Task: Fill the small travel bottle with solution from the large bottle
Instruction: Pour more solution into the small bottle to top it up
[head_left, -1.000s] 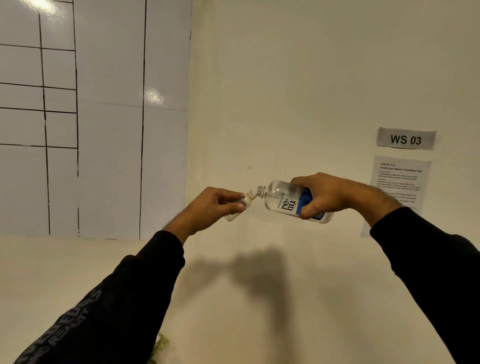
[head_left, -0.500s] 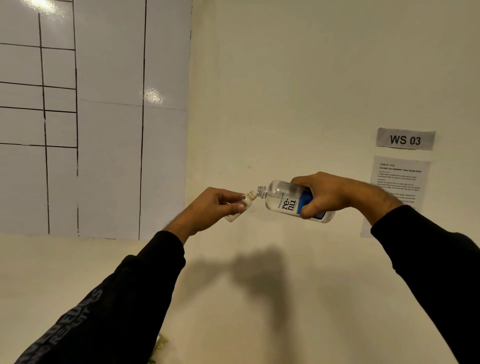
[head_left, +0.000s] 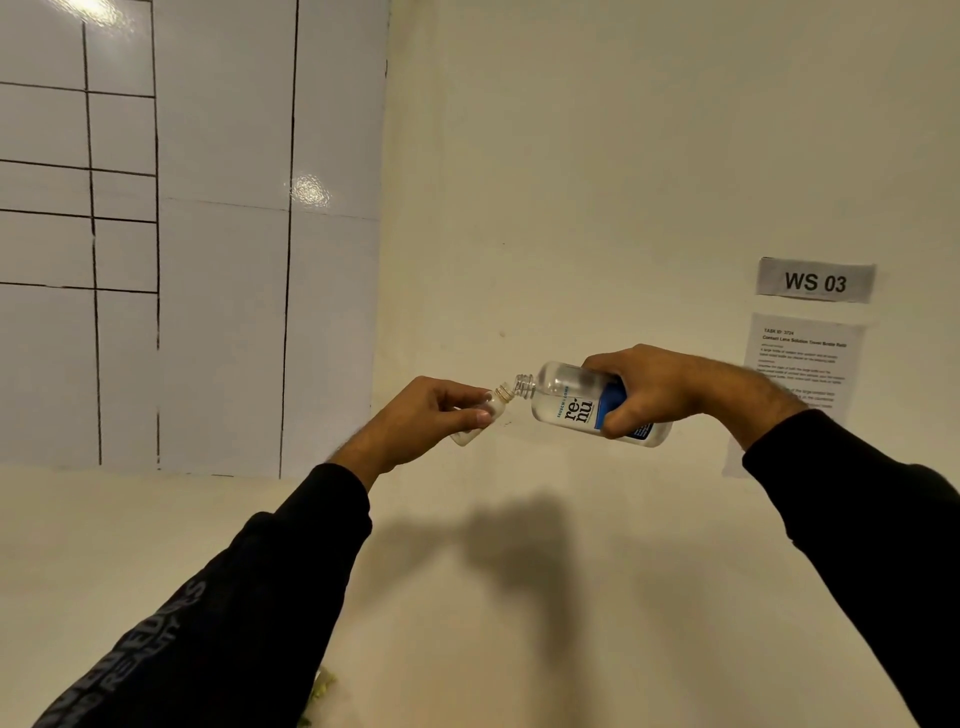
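Pouring is under way at mid-frame: our right hand (head_left: 657, 392) grips the large bottle (head_left: 582, 405), tipped neck-down to the left, while our left hand (head_left: 423, 418) pinches the small travel bottle (head_left: 485, 413) beneath its mouth. Little has shifted over the last second; we judge filling continues, the level too small to tell.

Warm, dim indoor light, sharp focus

Glare spots sit on the glossy tiled panel (head_left: 218, 234); right of it, a soft shadow (head_left: 519, 545) falls on the cream wall; panel lines bow slightly.
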